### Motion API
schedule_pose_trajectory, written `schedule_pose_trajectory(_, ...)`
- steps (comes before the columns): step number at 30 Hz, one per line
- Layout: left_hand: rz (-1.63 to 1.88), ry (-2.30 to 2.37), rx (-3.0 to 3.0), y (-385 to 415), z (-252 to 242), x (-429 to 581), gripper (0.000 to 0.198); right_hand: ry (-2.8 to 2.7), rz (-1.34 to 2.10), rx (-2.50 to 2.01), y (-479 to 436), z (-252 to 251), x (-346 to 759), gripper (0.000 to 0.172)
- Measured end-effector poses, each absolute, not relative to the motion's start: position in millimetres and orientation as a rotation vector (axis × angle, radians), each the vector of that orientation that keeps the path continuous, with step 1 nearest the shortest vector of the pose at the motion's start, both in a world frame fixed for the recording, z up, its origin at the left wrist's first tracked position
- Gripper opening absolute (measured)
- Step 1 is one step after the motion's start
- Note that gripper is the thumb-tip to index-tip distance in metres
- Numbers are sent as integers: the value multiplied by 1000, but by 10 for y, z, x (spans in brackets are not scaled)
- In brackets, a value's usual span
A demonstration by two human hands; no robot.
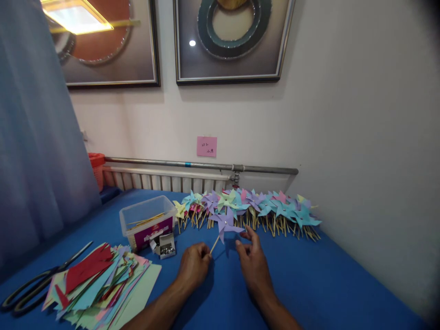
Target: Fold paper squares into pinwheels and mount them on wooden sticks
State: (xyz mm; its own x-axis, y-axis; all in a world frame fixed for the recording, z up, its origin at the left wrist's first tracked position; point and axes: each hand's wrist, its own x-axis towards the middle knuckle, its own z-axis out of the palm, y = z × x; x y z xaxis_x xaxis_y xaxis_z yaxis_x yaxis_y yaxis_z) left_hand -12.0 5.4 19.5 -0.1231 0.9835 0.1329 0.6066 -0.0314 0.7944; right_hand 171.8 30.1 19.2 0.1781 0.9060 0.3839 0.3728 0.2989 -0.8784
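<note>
A purple paper pinwheel (pixel 226 223) on a thin wooden stick is held up over the table, tilted to the upper right. My left hand (pixel 194 265) is closed around the lower end of that stick. Beside the pinwheel's right blade, my right hand (pixel 252 261) has its fingers apart and curved; whether a fingertip touches the blade I cannot tell. Behind both hands lies a long pile of finished pinwheels (pixel 283 210) in blue, purple, green, yellow and pink, their sticks pointing toward me.
Left of my hands stand a clear plastic box (pixel 147 211) holding wooden sticks and a small carton of metal pins (pixel 167 247). Nearer lie stacked coloured paper (pixel 113 284) and large scissors (pixel 44 279). A radiator (pixel 165 181) and pipe run along the wall behind the blue table (pixel 309 284).
</note>
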Motion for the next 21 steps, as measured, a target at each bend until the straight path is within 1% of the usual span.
schedule_pose_trajectory(7,1029,1775,1675,59,203,-129,13,-1494,609,-1285,288,140,1695,56)
schedule_pose_trajectory(14,1056,1750,1679,75,176,-131,13,-1742,571,-1139,150,138,1578,38)
schedule_pose_trajectory(21,1101,1745,1681,83,157,-123,13,-1924,626,-1076,79,162,1531,21)
